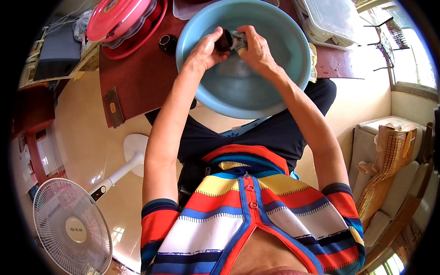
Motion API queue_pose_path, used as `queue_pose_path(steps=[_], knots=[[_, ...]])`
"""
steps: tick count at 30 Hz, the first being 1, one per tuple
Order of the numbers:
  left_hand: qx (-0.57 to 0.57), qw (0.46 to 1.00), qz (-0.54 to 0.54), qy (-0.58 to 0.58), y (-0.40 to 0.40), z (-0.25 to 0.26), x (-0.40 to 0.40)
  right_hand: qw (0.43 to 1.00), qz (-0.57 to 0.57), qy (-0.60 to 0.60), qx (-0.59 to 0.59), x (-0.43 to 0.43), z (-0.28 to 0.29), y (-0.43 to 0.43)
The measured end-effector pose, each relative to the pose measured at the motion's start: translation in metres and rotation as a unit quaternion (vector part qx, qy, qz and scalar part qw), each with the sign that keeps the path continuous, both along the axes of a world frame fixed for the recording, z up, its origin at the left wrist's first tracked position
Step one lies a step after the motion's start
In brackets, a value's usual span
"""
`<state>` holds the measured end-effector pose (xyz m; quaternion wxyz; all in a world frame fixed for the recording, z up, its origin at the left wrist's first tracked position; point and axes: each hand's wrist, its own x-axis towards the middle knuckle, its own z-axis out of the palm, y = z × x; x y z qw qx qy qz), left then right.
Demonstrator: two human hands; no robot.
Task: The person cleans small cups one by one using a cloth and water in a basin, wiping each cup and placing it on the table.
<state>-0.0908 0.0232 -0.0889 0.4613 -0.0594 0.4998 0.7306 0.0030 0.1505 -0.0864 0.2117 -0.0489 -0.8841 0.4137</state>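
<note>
Over a large blue plastic basin point(292, 82), my left hand point(208, 51) grips a small dark brown cup point(224, 40), which is tilted with its mouth toward the right. My right hand point(257, 50) is closed around a greyish cloth point(238, 40) held against the cup's mouth. My fingers hide part of the cloth and of the cup. Below both hands the basin seems to hold clear water. A dark glazed jar or cup point(167, 43) with a pale rim stands on the table just left of the basin.
The basin juts over the front edge of a reddish-brown table point(144, 82). Back left are a pink lidded container point(118, 19) and a red tray point(137, 46). A clear lidded box point(331, 20) and a yellow cloth point(313, 62) lie right. A white pedestal fan point(74, 227) stands lower left.
</note>
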Motion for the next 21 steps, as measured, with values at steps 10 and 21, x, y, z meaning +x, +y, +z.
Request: queue_pose_path(steps=[10, 21], knots=[[-0.02, 0.997, -0.074, 0.003, 0.003, -0.01, -0.004, 0.987, 0.124, -0.106, 0.0, 0.0, -0.006, 0.003], [0.04, 0.991, -0.041, 0.12, 0.006, 0.001, 0.008, 0.672, 0.077, -0.134, -0.724, -0.009, 0.002, 0.021]])
